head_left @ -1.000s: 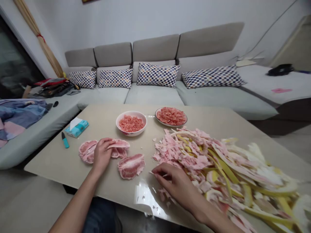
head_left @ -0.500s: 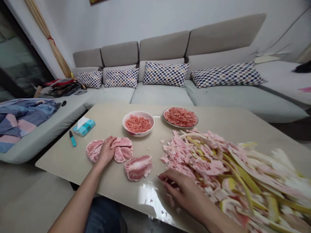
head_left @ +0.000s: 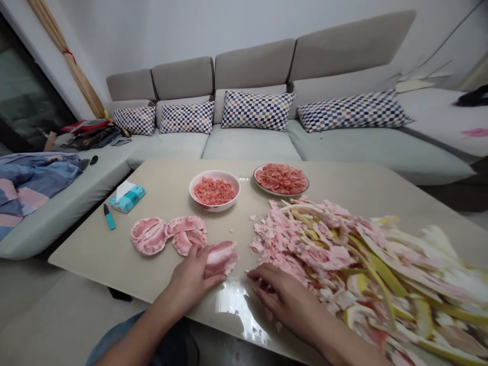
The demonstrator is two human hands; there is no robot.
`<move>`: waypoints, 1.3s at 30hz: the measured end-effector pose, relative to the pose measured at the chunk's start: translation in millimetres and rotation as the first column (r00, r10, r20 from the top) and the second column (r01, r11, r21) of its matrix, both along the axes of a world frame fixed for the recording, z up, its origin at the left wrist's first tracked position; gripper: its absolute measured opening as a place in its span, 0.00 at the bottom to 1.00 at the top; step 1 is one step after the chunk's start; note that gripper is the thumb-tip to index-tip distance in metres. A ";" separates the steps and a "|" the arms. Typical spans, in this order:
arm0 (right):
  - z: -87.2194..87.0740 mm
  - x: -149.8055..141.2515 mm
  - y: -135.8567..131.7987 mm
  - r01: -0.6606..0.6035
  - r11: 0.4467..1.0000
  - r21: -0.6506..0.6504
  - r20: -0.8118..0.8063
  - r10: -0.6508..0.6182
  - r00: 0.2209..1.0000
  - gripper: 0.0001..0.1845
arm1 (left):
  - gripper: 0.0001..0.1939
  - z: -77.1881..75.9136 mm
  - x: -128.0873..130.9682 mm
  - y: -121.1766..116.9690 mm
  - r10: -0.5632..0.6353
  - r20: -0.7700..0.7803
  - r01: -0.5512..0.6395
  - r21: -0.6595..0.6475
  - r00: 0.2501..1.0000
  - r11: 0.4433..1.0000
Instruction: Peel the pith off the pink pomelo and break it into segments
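My left hand (head_left: pixel 192 274) is closed around the left end of a pink pomelo segment (head_left: pixel 222 258), thumb on the near side and fingers behind it. The segment rests on the table. Just beyond that hand lie more peeled pomelo segments (head_left: pixel 148 236), grouped close together. My right hand (head_left: pixel 280 295) hovers low over the table beside a heap of pomelo peel and pith (head_left: pixel 324 239). Its thumb and fingers are curled together, with a tiny pale bit at the tips too small to name.
A white bowl (head_left: pixel 193 195) of pomelo flesh stands at the back of the table (head_left: pixel 152 284), with a heaped dark-rimmed plate (head_left: pixel 263 191) to its right. A tissue pack (head_left: pixel 129 198) and a teal-handled knife (head_left: pixel 109 218) lie at left. The sofa (head_left: pixel 247 145) runs behind.
My left hand has left the grouped segments at left, moved right and nearer, and closed on the single segment. My right hand stays beside the peel heap. The view has shifted slightly.
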State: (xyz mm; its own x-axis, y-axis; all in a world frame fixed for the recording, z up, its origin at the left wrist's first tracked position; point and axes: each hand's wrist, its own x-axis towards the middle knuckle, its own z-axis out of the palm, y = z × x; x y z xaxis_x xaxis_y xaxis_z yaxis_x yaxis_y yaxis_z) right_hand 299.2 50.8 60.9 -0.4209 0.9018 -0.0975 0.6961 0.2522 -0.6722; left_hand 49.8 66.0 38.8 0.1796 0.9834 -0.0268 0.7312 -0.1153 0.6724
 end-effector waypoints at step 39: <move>19.3 -12.6 -8.4 0.125 0.992 0.030 -0.503 -0.093 0.859 0.24 | 0.28 8.8 41.6 -10.7 0.004 0.695 0.117 -0.127 0.719 0.985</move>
State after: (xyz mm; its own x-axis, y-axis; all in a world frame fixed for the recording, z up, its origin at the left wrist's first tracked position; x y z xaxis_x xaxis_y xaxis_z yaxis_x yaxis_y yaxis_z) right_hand 286.6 42.4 80.2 -0.2973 0.9422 0.1543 0.2959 0.2446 -0.9234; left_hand 91.4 55.4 47.5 0.2630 0.9646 -0.0192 0.0521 0.0057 0.9986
